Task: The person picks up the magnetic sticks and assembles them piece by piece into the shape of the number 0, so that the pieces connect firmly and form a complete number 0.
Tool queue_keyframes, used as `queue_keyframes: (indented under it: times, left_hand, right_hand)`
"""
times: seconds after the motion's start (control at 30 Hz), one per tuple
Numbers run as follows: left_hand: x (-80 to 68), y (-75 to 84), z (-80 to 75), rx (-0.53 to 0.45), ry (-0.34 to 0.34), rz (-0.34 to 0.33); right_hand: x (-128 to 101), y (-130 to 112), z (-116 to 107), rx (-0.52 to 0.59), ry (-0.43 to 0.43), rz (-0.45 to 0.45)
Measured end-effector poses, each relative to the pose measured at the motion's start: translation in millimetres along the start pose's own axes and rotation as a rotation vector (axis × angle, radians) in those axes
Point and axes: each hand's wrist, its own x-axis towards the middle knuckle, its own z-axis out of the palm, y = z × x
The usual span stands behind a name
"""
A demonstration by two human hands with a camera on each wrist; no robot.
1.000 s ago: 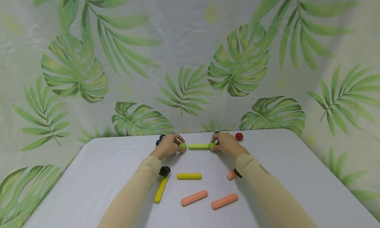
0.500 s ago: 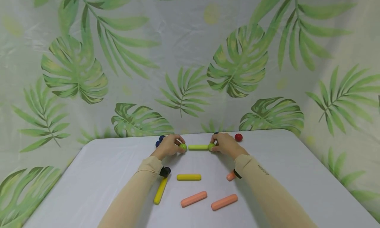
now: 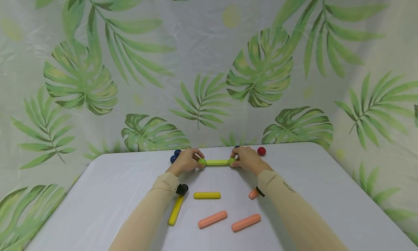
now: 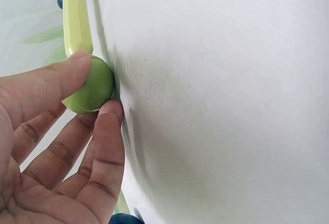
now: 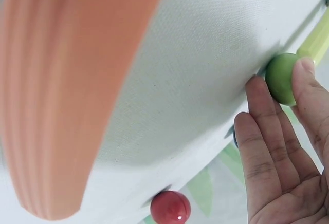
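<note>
At the far middle of the white table (image 3: pixel 326 193) a yellow-green stick (image 3: pixel 217 162) lies crosswise with a green ball at each end. My left hand (image 3: pixel 196 162) pinches the left green ball (image 4: pixel 93 85) between thumb (image 4: pixel 56 80) and forefinger. The ball touches the stick's (image 4: pixel 77 13) end. My right hand (image 3: pixel 236 161) pinches the right green ball (image 5: pixel 280 78) against the stick's other end (image 5: pixel 316 41), thumb on one side and a finger on the other.
Two dark blue balls (image 3: pixel 175 155) lie behind my left hand and a red ball (image 3: pixel 261 151) sits right of my right hand. Nearer me lie two yellow sticks (image 3: pixel 207 195) (image 3: pixel 175 210) and three orange sticks (image 3: pixel 212 219) (image 3: pixel 246 222) (image 3: pixel 253 193).
The gaps between the balls and the stick have closed: both hands drew slightly inward, and the balls now sit against the stick's ends.
</note>
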Motion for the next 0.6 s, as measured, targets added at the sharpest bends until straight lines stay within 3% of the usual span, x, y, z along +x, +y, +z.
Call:
queue_keyframes:
  times: [0.6]
  left_hand:
    - [8.7, -7.6, -1.2, 0.048, 0.001, 0.000]
  right_hand:
    - [5.9, -2.3, -1.7, -0.011, -0.067, -0.052]
